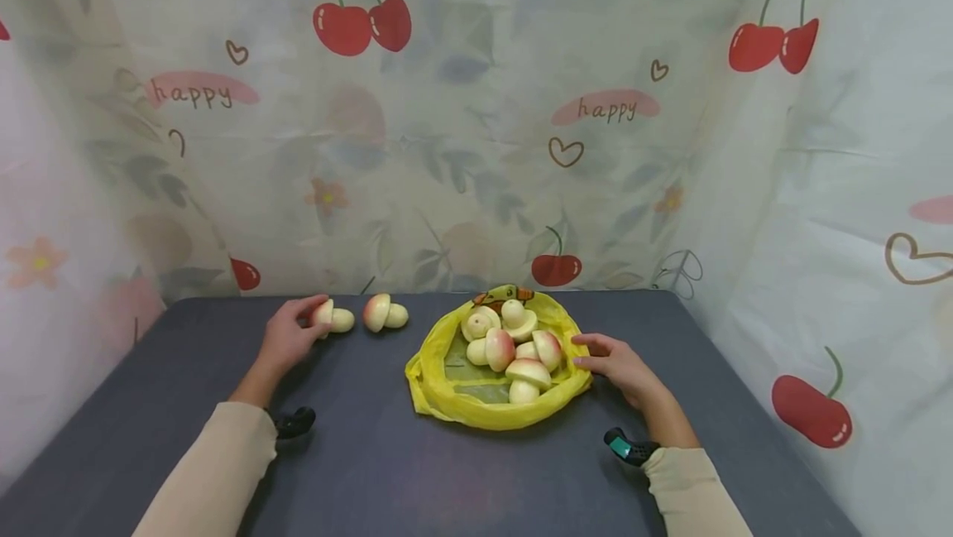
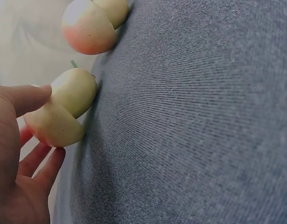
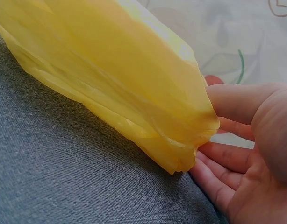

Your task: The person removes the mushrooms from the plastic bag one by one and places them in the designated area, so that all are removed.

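— Head view first: what is the left hand (image 1: 286,338) on?

— A toy mushroom (image 1: 332,318) lying on its side on the grey table (image 1: 372,471), far left of the group. From the left wrist, the thumb rests on the seam between cap and stalk and the other fingers (image 2: 43,163) lie straight beneath the cap, so the hand is loose and touching it rather than clamped round it.

— Anything close to it?

— A second mushroom (image 1: 384,314), just to its right, also on its side, pink blush on the cap. The two lie near each other but apart.

— And the right hand (image 1: 618,365)?

— Flat and relaxed at the right edge of the yellow plastic bag (image 1: 447,400). The right wrist view shows the fingers (image 3: 227,156) straight, touching the bag's folded rim; whether they pinch the film I cannot tell, but they look uncurled.

— What is in the bag?

— A heap of mushrooms (image 1: 514,347), cream with reddish caps, lying on the opened bag near the table's middle.

— Around all that?

— A pale curtain (image 1: 476,148) printed with cherries, hearts and the word "happy" hangs behind and at both sides. Beige sleeves cover both forearms, with a dark strap at each wrist.
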`<state>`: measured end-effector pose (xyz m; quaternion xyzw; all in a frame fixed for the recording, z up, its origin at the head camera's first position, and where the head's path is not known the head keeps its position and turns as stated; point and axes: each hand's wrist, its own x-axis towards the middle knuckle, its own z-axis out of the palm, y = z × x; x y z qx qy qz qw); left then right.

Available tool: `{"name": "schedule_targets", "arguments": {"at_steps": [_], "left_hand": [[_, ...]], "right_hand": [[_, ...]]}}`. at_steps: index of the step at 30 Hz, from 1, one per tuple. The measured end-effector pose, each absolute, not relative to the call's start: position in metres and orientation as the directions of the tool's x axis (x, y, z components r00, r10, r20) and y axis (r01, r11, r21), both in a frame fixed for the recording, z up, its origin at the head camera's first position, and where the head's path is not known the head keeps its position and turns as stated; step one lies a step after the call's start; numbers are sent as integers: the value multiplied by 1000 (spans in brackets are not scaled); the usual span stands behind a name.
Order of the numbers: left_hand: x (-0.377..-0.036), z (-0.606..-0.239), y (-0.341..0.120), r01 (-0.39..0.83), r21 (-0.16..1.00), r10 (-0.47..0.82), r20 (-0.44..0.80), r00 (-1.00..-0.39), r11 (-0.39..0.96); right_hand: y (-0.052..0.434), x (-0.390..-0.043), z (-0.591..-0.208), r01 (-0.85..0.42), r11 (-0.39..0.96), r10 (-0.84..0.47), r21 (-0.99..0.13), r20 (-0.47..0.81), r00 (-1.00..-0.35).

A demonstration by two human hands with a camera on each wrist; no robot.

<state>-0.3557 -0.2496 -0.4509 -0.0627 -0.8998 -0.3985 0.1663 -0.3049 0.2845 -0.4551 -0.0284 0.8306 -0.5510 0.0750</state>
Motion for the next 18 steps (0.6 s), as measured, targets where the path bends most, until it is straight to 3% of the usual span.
{"name": "schedule_targets", "arguments": {"at_steps": [18], "left_hand": [[-356, -453, -245, 311, 704, -5, 407, -913, 639]], "right_hand": [[284, -305, -455, 48, 381, -125, -923, -103, -987]]}}
